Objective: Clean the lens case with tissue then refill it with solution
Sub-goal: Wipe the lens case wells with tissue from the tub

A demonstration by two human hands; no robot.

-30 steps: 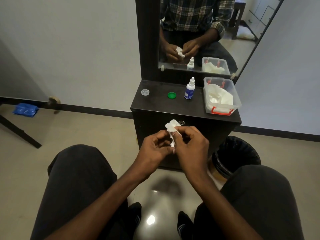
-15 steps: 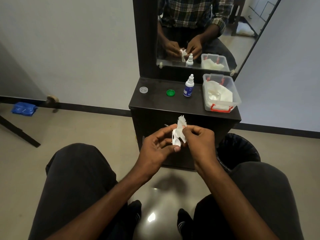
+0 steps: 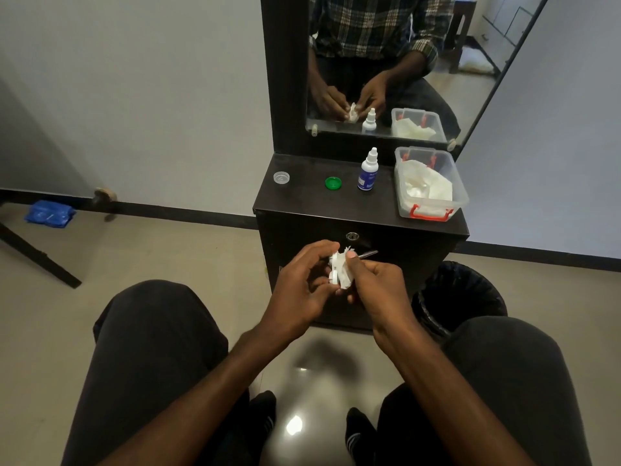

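Observation:
My left hand (image 3: pixel 302 284) grips the white lens case (image 3: pixel 334 268) on edge in front of the dark cabinet (image 3: pixel 336 210). My right hand (image 3: pixel 376 284) pinches a crumpled white tissue (image 3: pixel 346 269) and presses it against the case. Most of the case is hidden by fingers and tissue. On the cabinet top stand the white solution bottle with a blue label (image 3: pixel 368 171), a green cap (image 3: pixel 333 182) and a clear cap (image 3: pixel 281 177).
A clear plastic box with red clips (image 3: pixel 433 210) holds tissues at the cabinet's right. A black-lined bin (image 3: pixel 460 297) stands on the floor to the right. A mirror (image 3: pixel 403 62) rises behind the cabinet. A blue cloth (image 3: pixel 49 212) lies on the floor at left.
Both hands have kept working the tissue over the case; the tissue has gone from sticking up above the fingers to bunched against the case, and the case has turned on edge.

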